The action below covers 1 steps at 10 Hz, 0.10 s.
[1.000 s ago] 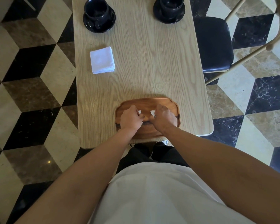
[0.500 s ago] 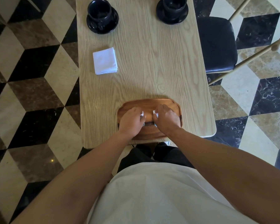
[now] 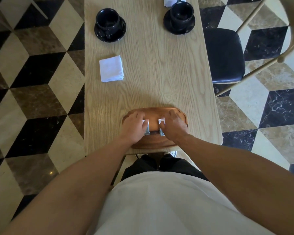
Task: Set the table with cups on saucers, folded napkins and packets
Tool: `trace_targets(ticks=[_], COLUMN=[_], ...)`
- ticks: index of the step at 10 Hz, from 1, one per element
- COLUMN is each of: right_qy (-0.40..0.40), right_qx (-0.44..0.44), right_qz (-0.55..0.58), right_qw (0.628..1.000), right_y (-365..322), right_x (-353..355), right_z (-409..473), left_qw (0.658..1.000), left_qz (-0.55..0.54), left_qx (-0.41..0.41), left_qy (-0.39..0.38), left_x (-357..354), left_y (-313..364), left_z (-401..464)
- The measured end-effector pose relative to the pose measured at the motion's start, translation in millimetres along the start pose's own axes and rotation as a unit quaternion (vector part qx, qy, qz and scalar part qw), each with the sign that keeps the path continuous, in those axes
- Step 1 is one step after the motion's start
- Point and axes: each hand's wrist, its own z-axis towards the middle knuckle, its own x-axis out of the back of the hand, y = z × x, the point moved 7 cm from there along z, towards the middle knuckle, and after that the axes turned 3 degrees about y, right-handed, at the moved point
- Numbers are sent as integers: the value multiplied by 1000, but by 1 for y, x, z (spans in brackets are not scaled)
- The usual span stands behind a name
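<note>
Already each hand pinches a packet over the wooden tray at the near table edge, left hand on one packet, right hand on the other packet, while both cups on saucers, the left cup and the right cup, sit well ahead at the far end, each nearer its own-side hand.

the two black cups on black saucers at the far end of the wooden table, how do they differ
The left black cup on its saucer stands nearer the person; the right black cup on its saucer sits farther up the light wooden table. A white folded napkin lies just behind the right one; the left one's white folded napkin lies apart, nearer the person. Both are matching black sets, upright.
</note>
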Motion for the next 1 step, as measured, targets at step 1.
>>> trace_targets(ticks=[1], right_qy=[-42], right_qx=[38], right_qz=[-56], right_qw=[997], right_y=[-1], right_x=[13], right_z=[11], left_qw=[997], left_qz=[70], left_qx=[-4], left_qy=[-27], left_x=[16], left_y=[-4], left_z=[17])
